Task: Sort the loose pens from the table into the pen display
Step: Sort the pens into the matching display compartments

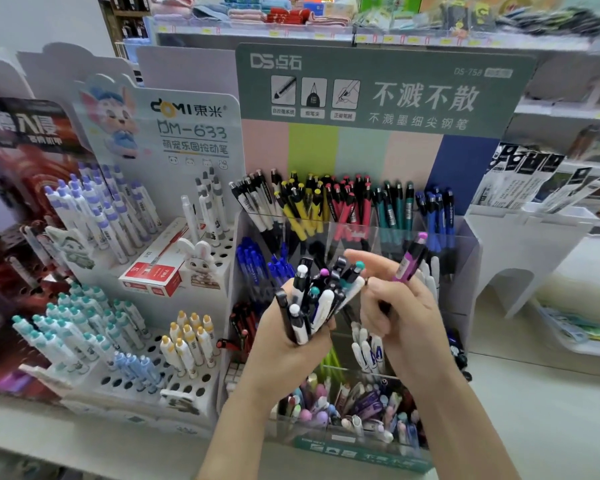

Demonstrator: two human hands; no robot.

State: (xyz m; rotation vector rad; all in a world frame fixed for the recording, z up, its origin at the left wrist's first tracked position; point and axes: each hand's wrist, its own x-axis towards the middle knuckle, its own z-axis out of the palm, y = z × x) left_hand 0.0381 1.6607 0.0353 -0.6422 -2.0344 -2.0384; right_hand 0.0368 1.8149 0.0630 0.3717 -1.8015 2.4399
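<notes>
The pen display stands on the surface; a holed pen stand sits just left of it; shelves run behind both.

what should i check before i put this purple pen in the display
1. Right hand pinches the purple pen: ok.
2. Left hand grips the pen bundle: ok.
3. Purple section in the top row of the pen display: not ok, only white, yellow, red, teal and blue there.
4. Bottom-tier pens match this one: cannot tell, blurred.
5. Clicker end up: ok.
</notes>
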